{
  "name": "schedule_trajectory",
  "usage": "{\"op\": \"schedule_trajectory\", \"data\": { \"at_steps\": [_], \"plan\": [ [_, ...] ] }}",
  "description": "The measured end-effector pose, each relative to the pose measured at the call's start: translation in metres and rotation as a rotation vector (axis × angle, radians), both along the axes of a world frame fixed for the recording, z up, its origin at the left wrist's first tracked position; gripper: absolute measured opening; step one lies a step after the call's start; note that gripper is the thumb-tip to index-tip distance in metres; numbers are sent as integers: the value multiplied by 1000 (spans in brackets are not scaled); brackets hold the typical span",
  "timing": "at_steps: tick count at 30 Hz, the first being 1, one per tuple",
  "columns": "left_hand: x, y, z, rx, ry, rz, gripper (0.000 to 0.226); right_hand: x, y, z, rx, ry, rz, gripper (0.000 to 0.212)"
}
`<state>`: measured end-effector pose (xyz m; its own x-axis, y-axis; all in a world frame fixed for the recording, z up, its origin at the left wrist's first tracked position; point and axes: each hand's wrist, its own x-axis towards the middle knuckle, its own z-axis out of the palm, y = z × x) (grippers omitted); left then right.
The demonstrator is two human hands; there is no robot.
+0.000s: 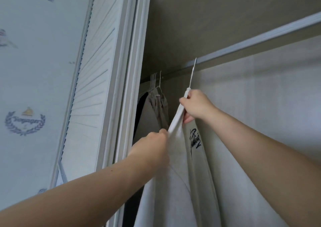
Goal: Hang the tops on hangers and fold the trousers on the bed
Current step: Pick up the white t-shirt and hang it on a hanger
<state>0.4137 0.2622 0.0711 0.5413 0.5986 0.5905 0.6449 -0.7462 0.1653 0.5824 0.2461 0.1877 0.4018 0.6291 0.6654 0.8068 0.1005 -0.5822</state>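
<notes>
A white top with a black script print hangs on a white hanger inside the wardrobe. The hanger's hook reaches up to the grey rail. My right hand grips the top's collar and the hanger neck just below the hook. Lower left, my left hand pinches the shoulder edge of the white top. The hanger's arms are hidden inside the fabric.
Several hangers carry a grey-brown garment and a dark one at the rail's left end. A white louvred wardrobe door stands open on the left, beside patterned wallpaper. A shelf board runs above the rail.
</notes>
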Motion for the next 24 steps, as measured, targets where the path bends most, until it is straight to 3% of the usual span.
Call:
{"op": "schedule_trajectory", "data": {
  "at_steps": [6,14,21,24],
  "plan": [
    [18,23,13,118,107,136,34,10,70,0,12,-35,38,19],
    [32,51,40,51,212,286,23,23,134,2,-83,102,189,34],
    [24,41,40,85,391,386,30,22,133,-14,-36,107,201,39],
    [19,29,37,195,415,391,46,21,118,-18,27,-12,123,56]
  ]
}}
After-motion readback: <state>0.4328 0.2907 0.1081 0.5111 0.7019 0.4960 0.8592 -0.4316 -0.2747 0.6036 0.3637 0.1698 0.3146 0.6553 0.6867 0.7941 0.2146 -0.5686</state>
